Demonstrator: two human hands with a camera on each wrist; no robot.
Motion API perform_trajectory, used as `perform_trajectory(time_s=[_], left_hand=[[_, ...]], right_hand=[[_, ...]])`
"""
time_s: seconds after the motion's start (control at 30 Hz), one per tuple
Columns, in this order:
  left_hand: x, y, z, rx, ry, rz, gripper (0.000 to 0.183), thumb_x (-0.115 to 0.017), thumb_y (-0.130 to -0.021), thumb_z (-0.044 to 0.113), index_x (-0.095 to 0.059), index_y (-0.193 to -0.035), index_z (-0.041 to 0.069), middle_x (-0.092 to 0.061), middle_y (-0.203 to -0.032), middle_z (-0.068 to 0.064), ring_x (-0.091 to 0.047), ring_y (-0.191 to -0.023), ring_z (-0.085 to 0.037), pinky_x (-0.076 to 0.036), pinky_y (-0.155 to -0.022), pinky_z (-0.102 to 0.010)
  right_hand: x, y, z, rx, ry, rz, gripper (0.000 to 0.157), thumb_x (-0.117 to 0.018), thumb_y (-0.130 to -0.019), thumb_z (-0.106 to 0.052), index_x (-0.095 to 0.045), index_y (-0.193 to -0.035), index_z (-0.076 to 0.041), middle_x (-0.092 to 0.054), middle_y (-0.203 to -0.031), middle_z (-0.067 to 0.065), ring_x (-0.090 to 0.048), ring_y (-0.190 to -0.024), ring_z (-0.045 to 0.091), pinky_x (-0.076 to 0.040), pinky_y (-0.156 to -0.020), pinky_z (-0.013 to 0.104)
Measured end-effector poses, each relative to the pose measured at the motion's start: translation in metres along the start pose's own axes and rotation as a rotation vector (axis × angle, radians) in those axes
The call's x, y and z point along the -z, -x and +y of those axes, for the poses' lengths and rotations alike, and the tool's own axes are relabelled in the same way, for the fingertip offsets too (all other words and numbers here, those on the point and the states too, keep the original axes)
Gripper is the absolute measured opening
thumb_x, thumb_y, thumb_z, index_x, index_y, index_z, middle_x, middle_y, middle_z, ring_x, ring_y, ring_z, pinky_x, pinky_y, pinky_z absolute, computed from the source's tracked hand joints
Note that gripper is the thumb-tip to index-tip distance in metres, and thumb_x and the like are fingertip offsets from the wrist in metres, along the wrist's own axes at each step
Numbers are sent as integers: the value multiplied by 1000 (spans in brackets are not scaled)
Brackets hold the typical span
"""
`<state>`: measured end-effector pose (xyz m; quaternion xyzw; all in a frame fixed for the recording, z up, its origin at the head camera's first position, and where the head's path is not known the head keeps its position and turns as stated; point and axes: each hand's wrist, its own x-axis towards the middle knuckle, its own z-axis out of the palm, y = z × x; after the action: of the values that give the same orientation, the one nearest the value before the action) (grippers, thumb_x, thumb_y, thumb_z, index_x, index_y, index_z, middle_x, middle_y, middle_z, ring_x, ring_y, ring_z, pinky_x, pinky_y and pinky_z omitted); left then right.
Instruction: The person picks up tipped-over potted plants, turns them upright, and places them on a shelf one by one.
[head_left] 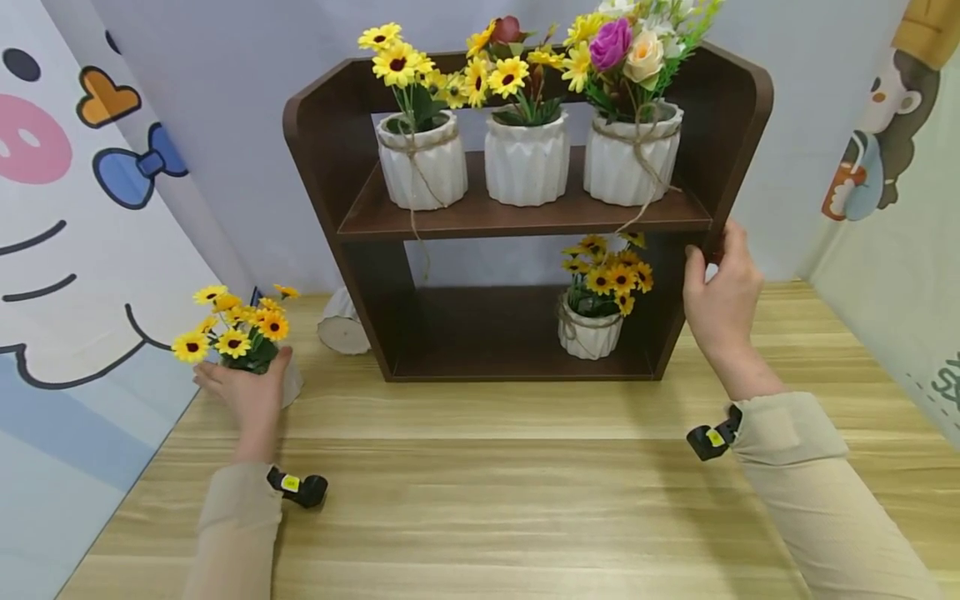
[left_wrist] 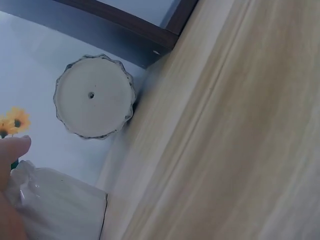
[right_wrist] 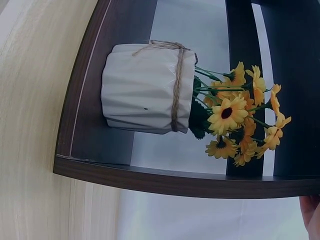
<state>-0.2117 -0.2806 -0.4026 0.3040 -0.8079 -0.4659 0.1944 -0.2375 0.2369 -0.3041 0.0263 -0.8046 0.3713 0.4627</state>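
At the left of the head view, my left hand (head_left: pixel 251 396) holds a white flowerpot (head_left: pixel 292 383) of yellow daisies (head_left: pixel 232 342) by its upper part. The thumb lies at the rim in the left wrist view, where the flowerpot (left_wrist: pixel 62 207) stands on the table; the other fingers are mostly hidden. My right hand (head_left: pixel 723 296) grips the right side panel of a dark brown two-tier shelf (head_left: pixel 525 221), thumb toward the front edge. On the lower tier, near that panel, a twine-tied white pot (right_wrist: pixel 147 90) carries yellow-orange daisies (right_wrist: pixel 240 115).
Three white pots of flowers line the upper tier, including a mixed bouquet pot (head_left: pixel 633 158) with loose twine hanging over the edge. A white pot (left_wrist: pixel 95 97) lies tipped on its side by the shelf's left foot. Printed wall panels (head_left: pixel 75 250) flank the wooden table (head_left: pixel 487 500).
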Motion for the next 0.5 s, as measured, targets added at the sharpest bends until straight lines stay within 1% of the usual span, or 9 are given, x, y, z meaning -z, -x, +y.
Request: perform_trajectory(time_s=[0.1, 0.2, 0.27, 0.37, 0.5], left_hand=[[-1, -2, 3, 11, -54, 16, 121, -59, -72, 64, 22, -141, 7, 23, -149, -14, 22, -136, -28, 2, -112, -41], [-3, -5, 3, -4, -81, 53, 115, -62, -75, 58, 14, -144, 5, 10, -150, -19, 8, -138, -33, -4, -112, -42], [-4, -5, 1, -23, -64, 85, 110, -64, -76, 51, 9, -144, 3, 0, -149, -21, -1, -138, -34, -8, -112, -41], [-6, -5, -2, -30, -16, 112, 105, -66, -76, 44, 2, -145, 4, -9, -148, -19, -11, -137, -30, -13, -112, -37], [-5, 0, -6, -18, 16, 117, 101, -69, -74, 42, -6, -145, 6, -16, -148, -15, -17, -136, -28, -15, -111, -37]], right_hand=[[0, -1, 0, 1, -3, 8, 29, -52, -90, -10, -50, -116, 2, -60, -95, 23, -59, -83, 35, -42, -72, 45], [0, -1, 0, -2, -2, 10, 29, -52, -89, -10, -50, -116, 2, -60, -95, 23, -59, -84, 35, -42, -72, 45], [0, -1, 0, -2, -1, 7, 29, -52, -89, -9, -50, -116, 2, -60, -95, 23, -59, -84, 36, -43, -73, 45], [0, -1, 1, -2, 1, -1, 29, -53, -89, -10, -50, -116, 2, -60, -95, 24, -59, -85, 36, -43, -73, 45], [1, -1, 2, -3, -1, -10, 30, -53, -89, -10, -50, -116, 2, -59, -94, 24, -59, -84, 36, -43, -73, 45]])
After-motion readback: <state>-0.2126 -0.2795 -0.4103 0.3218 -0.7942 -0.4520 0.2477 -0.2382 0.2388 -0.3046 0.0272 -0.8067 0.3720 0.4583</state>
